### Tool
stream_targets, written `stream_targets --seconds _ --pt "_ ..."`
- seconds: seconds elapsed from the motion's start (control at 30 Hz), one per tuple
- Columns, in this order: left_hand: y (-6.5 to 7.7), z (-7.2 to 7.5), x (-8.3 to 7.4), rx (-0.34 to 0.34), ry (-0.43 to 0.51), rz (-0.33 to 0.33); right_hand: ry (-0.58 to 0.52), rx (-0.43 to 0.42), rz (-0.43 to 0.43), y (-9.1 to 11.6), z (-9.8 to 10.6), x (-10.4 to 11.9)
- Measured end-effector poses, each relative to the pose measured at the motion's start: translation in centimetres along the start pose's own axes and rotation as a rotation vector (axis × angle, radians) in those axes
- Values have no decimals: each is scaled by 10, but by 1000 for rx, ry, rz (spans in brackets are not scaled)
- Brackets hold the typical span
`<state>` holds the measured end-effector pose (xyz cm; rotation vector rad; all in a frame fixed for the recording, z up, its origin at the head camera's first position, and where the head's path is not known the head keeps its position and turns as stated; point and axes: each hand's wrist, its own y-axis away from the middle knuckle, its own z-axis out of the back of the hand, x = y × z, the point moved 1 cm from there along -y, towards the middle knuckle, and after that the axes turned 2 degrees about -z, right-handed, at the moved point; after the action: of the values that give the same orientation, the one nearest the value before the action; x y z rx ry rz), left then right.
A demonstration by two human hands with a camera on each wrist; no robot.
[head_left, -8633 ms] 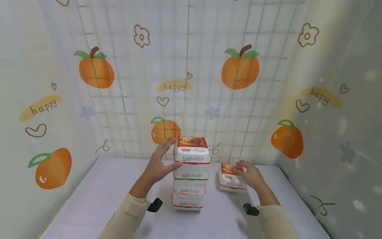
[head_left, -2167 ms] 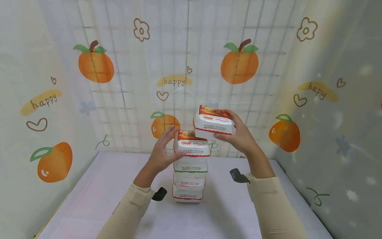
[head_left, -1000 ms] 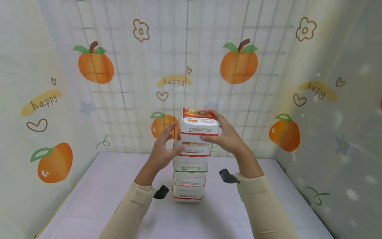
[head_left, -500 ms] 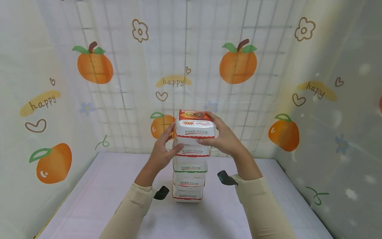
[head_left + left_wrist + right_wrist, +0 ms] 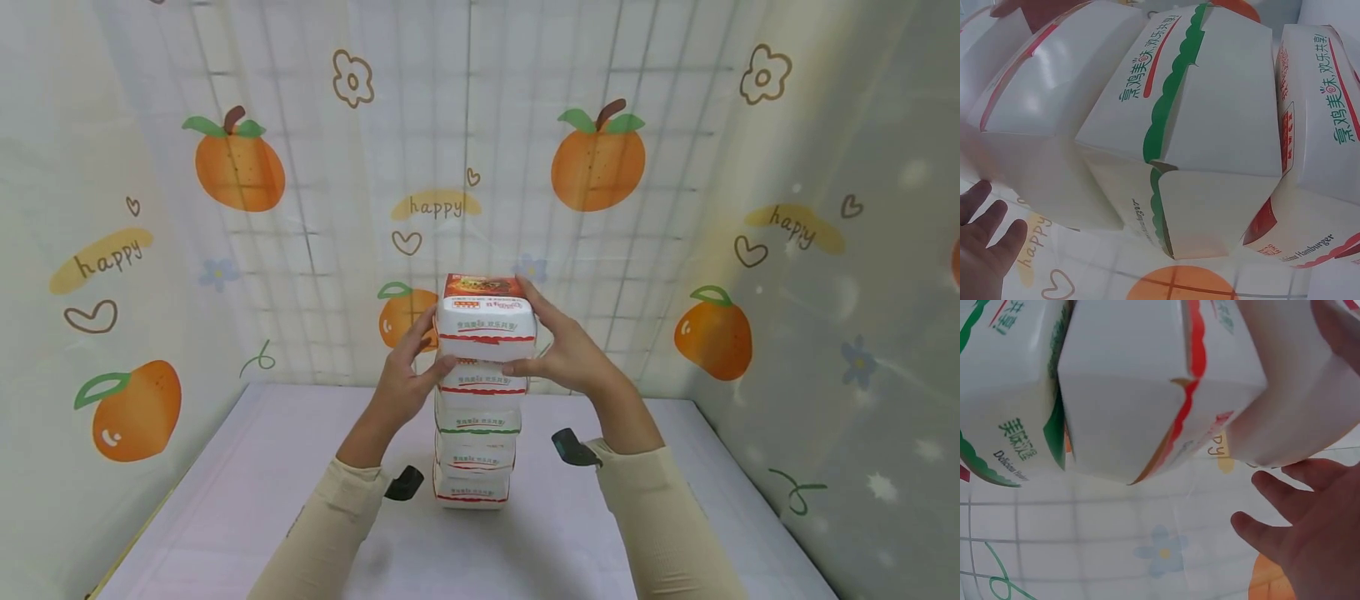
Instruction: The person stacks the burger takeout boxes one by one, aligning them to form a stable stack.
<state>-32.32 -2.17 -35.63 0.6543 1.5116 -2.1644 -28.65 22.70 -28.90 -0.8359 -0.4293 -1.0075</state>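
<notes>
A column of several white burger boxes rises in the head view; a green-trimmed box (image 5: 480, 417) sits mid-column among red-trimmed ones. Its top burger box (image 5: 487, 325) carries a red burger picture and overhangs slightly. My right hand (image 5: 570, 354) holds this box at its right side, thumb low across the front, fingers (image 5: 1272, 540) spread behind. My left hand (image 5: 397, 396) cups the left side, thumb at the seam between the top box and the one below. Its fingers (image 5: 1007, 247) stay straight and spread beside the boxes in the left wrist view.
The stack stands on a pale tabletop (image 5: 315, 467). A curtain (image 5: 315, 167) printed with oranges and flowers closes off the back and sides, with a wire grid behind it. Dark wrist cameras (image 5: 405, 483) sit at both cuffs.
My right hand has lifted the loose box from the table's right side, carried it left and lowered it onto the stack. Lately it shifted slightly left; my left hand stayed beside the stack.
</notes>
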Motion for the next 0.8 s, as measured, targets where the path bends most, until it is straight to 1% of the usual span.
stream_targets --seconds 0.1,0.2,0.4,0.5,0.6,0.8 --pt "-1 0 -1 -2 0 9 -3 -15 1 0 1 0" --pt "0 1 -1 -4 2 13 -31 -26 -1 1 1 -1" --pt "0 0 0 -9 8 -2 -86 -6 -50 3 0 -4" --pt "1 -1 0 -15 3 -2 -106 5 -52 4 -2 -7" --pt "2 -2 -1 -25 -3 -1 -131 21 -38 4 -3 -10" --pt "5 -3 -2 -31 -22 10 -168 55 50 2 -4 -18"
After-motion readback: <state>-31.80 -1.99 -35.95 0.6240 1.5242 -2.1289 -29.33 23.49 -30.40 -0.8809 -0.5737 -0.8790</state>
